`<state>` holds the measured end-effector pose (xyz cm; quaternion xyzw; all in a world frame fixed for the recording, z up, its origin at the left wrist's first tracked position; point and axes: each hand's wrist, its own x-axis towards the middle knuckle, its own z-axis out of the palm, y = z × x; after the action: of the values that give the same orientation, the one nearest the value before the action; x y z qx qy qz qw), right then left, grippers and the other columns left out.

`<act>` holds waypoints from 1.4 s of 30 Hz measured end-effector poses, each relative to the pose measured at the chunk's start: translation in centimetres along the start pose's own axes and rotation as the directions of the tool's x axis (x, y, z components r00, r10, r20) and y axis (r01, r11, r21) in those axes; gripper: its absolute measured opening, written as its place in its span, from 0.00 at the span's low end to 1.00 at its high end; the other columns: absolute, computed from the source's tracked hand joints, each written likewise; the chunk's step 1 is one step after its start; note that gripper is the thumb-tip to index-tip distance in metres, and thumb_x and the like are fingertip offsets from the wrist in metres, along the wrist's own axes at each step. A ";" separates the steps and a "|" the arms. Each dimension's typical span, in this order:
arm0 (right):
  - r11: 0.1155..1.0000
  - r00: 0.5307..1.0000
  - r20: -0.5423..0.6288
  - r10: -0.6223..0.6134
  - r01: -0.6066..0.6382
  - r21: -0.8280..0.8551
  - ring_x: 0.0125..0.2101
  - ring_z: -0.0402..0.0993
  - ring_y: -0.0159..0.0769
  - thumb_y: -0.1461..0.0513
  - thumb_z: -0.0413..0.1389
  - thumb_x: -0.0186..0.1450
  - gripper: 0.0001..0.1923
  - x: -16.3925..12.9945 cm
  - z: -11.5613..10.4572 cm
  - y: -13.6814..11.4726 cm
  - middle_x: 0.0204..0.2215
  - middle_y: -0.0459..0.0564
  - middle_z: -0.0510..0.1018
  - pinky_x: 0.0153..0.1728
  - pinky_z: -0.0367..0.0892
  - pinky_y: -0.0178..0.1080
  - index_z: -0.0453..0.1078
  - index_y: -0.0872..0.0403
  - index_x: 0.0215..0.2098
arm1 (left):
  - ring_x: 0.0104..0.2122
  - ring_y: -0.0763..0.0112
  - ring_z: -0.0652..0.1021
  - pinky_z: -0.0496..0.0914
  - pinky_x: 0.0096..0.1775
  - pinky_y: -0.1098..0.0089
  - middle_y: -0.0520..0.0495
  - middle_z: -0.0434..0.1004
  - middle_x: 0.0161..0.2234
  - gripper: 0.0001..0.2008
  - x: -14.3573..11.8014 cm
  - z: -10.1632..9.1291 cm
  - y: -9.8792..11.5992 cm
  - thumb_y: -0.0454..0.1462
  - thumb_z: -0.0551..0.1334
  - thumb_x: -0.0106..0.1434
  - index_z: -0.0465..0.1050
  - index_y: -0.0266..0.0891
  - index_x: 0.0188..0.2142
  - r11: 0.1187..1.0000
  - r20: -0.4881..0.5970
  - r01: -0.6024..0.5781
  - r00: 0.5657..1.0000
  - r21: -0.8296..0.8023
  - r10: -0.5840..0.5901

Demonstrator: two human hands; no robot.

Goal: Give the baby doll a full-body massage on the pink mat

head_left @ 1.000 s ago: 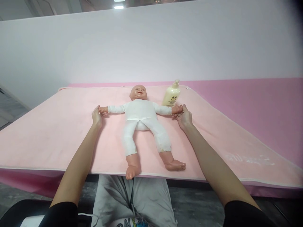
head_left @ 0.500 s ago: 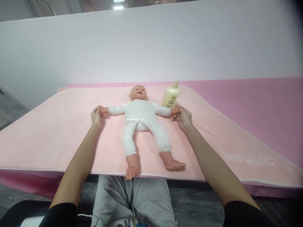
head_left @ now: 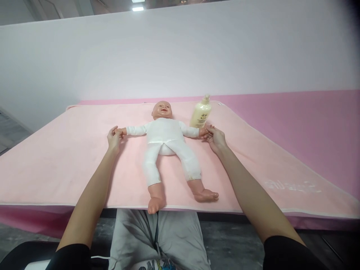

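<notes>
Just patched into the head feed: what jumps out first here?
A baby doll in a white suit lies face up, arms spread, in the middle of the pink mat. The left hand grips one doll hand and the right hand grips the other. A cream pump bottle stands just beyond the right hand.

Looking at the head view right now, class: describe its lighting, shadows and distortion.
Head view: soft, even overhead lighting from ceiling lamps; faint shadows beside the doll and both forearms; wide-angle bowing of the mat edge; dark vignette at the top right corner; no glare.
</notes>
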<state>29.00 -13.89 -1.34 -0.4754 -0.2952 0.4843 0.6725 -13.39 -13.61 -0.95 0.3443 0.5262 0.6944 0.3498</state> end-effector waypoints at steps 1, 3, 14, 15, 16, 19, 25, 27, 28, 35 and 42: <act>1.000 1.000 0.009 -0.002 0.002 -0.004 0.11 0.64 0.25 0.70 0.55 0.60 0.04 0.0 0.0 0.0 0.16 0.43 0.72 0.13 0.67 0.29 0.68 0.58 0.27 | 0.17 0.83 0.70 0.66 0.21 0.78 0.50 0.73 0.33 0.18 0.0 0.0 0.0 0.31 0.62 0.53 0.68 0.37 0.44 1.000 -0.001 -0.005 1.000 0.011 0.005; 1.000 1.000 0.017 -0.007 0.008 -0.015 0.11 0.62 0.24 0.69 0.55 0.61 0.05 0.1 -0.1 0.1 0.15 0.42 0.71 0.11 0.63 0.27 0.67 0.57 0.27 | 0.16 0.85 0.68 0.63 0.18 0.78 0.50 0.73 0.33 0.14 0.0 0.0 0.0 0.33 0.62 0.54 0.68 0.38 0.42 1.000 0.005 -0.013 1.000 0.026 0.012; 0.999 0.996 -0.074 -0.048 0.048 0.004 0.08 0.52 0.22 0.60 0.60 0.62 0.12 0.2 0.3 0.4 0.12 0.36 0.65 0.11 0.64 0.29 0.62 0.53 0.25 | 0.13 0.84 0.62 0.58 0.16 0.78 0.53 0.70 0.25 0.09 -0.3 0.3 0.0 0.41 0.61 0.58 0.67 0.36 0.31 0.993 -0.013 -0.070 0.997 0.098 0.072; 0.999 0.996 -0.080 -0.045 0.046 0.015 0.08 0.52 0.23 0.59 0.59 0.62 0.13 0.3 0.3 0.4 0.12 0.36 0.64 0.11 0.64 0.30 0.61 0.53 0.24 | 0.13 0.83 0.63 0.58 0.16 0.78 0.53 0.70 0.25 0.09 -0.4 0.3 0.1 0.41 0.61 0.58 0.68 0.36 0.30 0.994 -0.021 -0.058 0.998 0.095 0.060; 0.999 0.996 -0.079 -0.036 0.039 0.030 0.09 0.52 0.23 0.58 0.59 0.63 0.13 0.3 0.2 0.4 0.12 0.36 0.63 0.11 0.63 0.30 0.61 0.53 0.24 | 0.13 0.83 0.63 0.58 0.16 0.77 0.53 0.70 0.25 0.08 -0.4 0.4 0.2 0.40 0.61 0.58 0.68 0.36 0.31 0.995 -0.029 -0.041 0.999 0.088 0.043; 0.996 0.998 -0.055 0.017 -0.012 0.091 0.09 0.52 0.24 0.53 0.55 0.64 0.14 0.7 0.1 0.3 0.14 0.38 0.66 0.11 0.63 0.32 0.62 0.52 0.25 | 0.13 0.81 0.65 0.59 0.15 0.76 0.51 0.71 0.28 0.07 -0.5 0.4 0.5 0.37 0.59 0.56 0.70 0.37 0.34 0.999 -0.036 0.001 0.999 0.054 0.001; 0.992 0.999 -0.032 0.042 -0.038 0.119 0.10 0.53 0.25 0.50 0.52 0.65 0.17 0.9 0.0 0.2 0.16 0.39 0.67 0.11 0.60 0.32 0.61 0.52 0.25 | 0.14 0.80 0.67 0.61 0.16 0.75 0.50 0.70 0.27 0.12 -0.3 0.3 0.5 0.35 0.57 0.52 0.72 0.36 0.36 1.000 -0.027 0.010 1.000 0.016 -0.010; 0.993 0.998 -0.040 0.039 -0.034 0.116 0.10 0.55 0.25 0.53 0.52 0.65 0.15 0.8 0.0 0.3 0.16 0.39 0.68 0.11 0.61 0.31 0.61 0.52 0.25 | 0.14 0.79 0.67 0.61 0.16 0.75 0.50 0.70 0.27 0.12 -0.2 0.3 0.4 0.35 0.57 0.52 0.72 0.36 0.37 1.000 -0.025 0.010 1.000 0.025 -0.009; 0.994 0.998 -0.053 0.034 -0.028 0.109 0.11 0.56 0.25 0.55 0.53 0.65 0.14 0.8 0.0 0.3 0.16 0.39 0.68 0.12 0.62 0.31 0.62 0.53 0.25 | 0.14 0.80 0.67 0.61 0.17 0.75 0.50 0.70 0.27 0.12 -0.2 0.3 0.3 0.35 0.57 0.52 0.72 0.36 0.37 0.999 -0.027 0.010 1.000 0.034 -0.009; 1.000 0.993 -0.114 -0.004 0.006 0.015 0.09 0.53 0.23 0.53 0.55 0.66 0.17 0.7 0.0 0.5 0.11 0.38 0.64 0.11 0.63 0.28 0.63 0.53 0.24 | 0.14 0.83 0.65 0.60 0.17 0.77 0.49 0.71 0.30 0.10 -0.2 0.5 -0.1 0.37 0.59 0.57 0.73 0.35 0.36 0.997 -0.052 -0.002 0.999 0.077 0.006; 1.000 0.995 -0.099 -0.028 0.028 -0.001 0.09 0.52 0.20 0.59 0.61 0.62 0.15 0.9 -0.4 0.9 0.12 0.37 0.63 0.13 0.68 0.27 0.63 0.55 0.22 | 0.15 0.84 0.67 0.64 0.18 0.77 0.48 0.73 0.32 0.12 0.1 0.4 -0.2 0.38 0.61 0.58 0.74 0.36 0.41 0.997 -0.040 -0.017 0.999 0.072 0.020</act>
<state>29.33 -13.07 -2.35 -0.4945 -0.2682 0.4509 0.6930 -13.08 -13.33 -1.09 0.3473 0.5545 0.6853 0.3198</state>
